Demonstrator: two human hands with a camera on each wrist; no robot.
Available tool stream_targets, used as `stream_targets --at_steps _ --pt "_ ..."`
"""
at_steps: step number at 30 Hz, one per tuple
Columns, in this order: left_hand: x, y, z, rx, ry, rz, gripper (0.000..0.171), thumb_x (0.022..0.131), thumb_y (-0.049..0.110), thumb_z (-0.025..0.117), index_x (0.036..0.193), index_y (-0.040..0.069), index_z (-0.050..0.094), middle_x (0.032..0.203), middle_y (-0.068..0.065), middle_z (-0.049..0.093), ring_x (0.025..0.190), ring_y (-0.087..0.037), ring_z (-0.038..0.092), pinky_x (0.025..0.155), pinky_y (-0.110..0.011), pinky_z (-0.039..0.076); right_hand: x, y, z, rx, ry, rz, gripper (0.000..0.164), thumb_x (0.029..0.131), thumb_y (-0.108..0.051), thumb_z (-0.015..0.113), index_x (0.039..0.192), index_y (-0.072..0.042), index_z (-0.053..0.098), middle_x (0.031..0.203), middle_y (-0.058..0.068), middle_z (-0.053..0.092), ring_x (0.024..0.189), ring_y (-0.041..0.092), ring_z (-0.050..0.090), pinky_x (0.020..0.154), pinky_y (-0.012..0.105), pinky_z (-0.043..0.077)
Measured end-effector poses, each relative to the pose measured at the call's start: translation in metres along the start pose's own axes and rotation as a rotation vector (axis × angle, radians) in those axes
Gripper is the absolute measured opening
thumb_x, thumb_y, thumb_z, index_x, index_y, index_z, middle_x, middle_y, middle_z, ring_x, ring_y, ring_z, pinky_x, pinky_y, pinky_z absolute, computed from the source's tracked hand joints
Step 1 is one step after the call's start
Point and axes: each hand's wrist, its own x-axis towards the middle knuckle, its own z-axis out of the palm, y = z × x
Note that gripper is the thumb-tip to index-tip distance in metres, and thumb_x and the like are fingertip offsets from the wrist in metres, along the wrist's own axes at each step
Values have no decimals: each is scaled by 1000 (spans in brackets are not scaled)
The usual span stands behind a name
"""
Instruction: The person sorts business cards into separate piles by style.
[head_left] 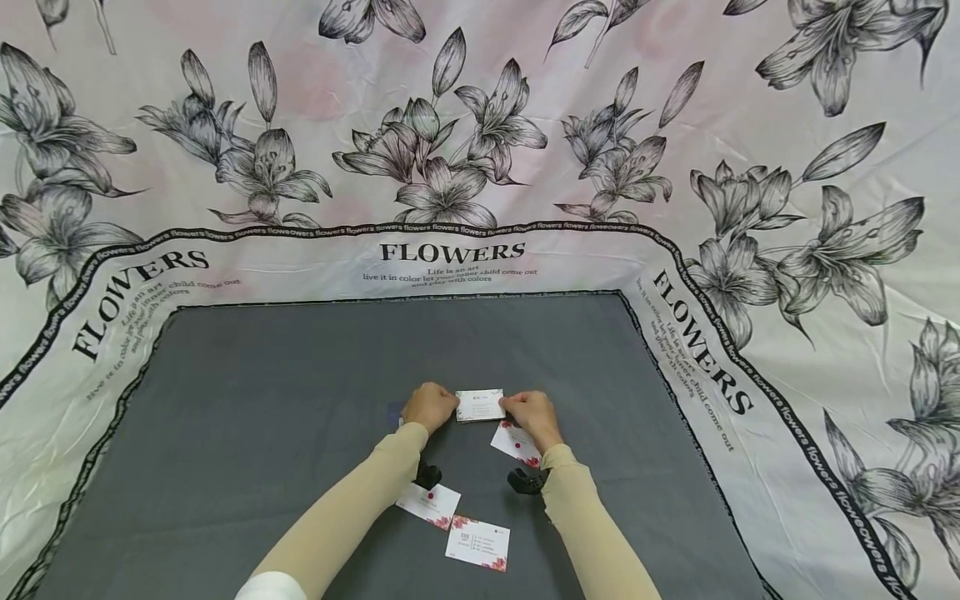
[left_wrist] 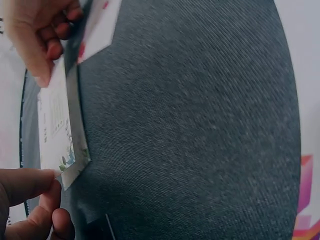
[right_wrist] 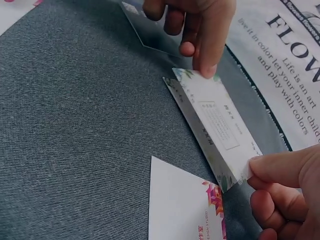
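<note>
A white business card (head_left: 480,403) with small leaf prints at its corners is held between both hands. My left hand (head_left: 431,406) pinches its left end, and my right hand (head_left: 531,417) pinches the right end. Just below it, a similar leaf-printed card (right_wrist: 194,127) shows along the near edge, over the grey cloth. Close under my right hand lies a white card (right_wrist: 182,205) with pink and orange print. Beside my left hand a dark card (right_wrist: 157,37) lies on the cloth, partly covered by the fingers.
Nearer the body, a white card (head_left: 433,505) with a red dot lies partly behind the left forearm. Another white card (head_left: 477,544) with red corners lies beside it. The grey cloth (head_left: 300,375) has a white floral border (head_left: 450,267) printed with lettering.
</note>
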Motion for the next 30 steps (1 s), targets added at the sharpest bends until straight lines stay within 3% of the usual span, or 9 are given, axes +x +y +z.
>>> stream_targets --at_steps 5,14,19,23,26,30 --pt "0 -3 1 72 28 14 17 83 27 64 79 16 77 87 -3 73 73 -19 59 71 -45 46 0 -2 4 -64 -3 -30 26 85 -33 68 90 -9 76 93 4 72 74 15 58 58 25 41" --pt "1 -5 6 114 54 37 22 83 22 63 65 14 73 65 1 62 61 -17 50 62 -39 38 1 0 7 -147 25 -33 25 85 -38 66 82 -16 77 83 -1 72 63 15 58 54 28 37" --pt "0 -4 8 179 68 66 39 83 22 62 46 17 52 51 4 44 54 -16 43 57 -36 33 2 1 9 -158 26 -33 24 85 -37 66 79 -16 76 77 -2 71 62 15 57 55 29 36" --pt "-1 -3 9 216 92 120 44 82 20 61 43 20 39 48 5 36 51 -15 38 51 -33 29 2 0 9 -179 35 -28 23 85 -36 66 77 -17 75 73 -3 69 61 15 55 55 31 35" --pt "0 -3 9 249 105 154 45 82 20 60 44 20 38 52 4 38 54 -16 40 50 -33 29 2 0 10 -200 38 -30 23 85 -37 66 77 -18 75 71 -3 68 61 15 54 55 32 35" --pt "0 -3 11 303 113 192 39 84 21 60 47 16 47 65 -3 53 68 -22 51 54 -38 40 2 0 11 -229 44 -37 22 85 -37 64 79 -19 75 73 -3 67 62 16 54 54 32 34"
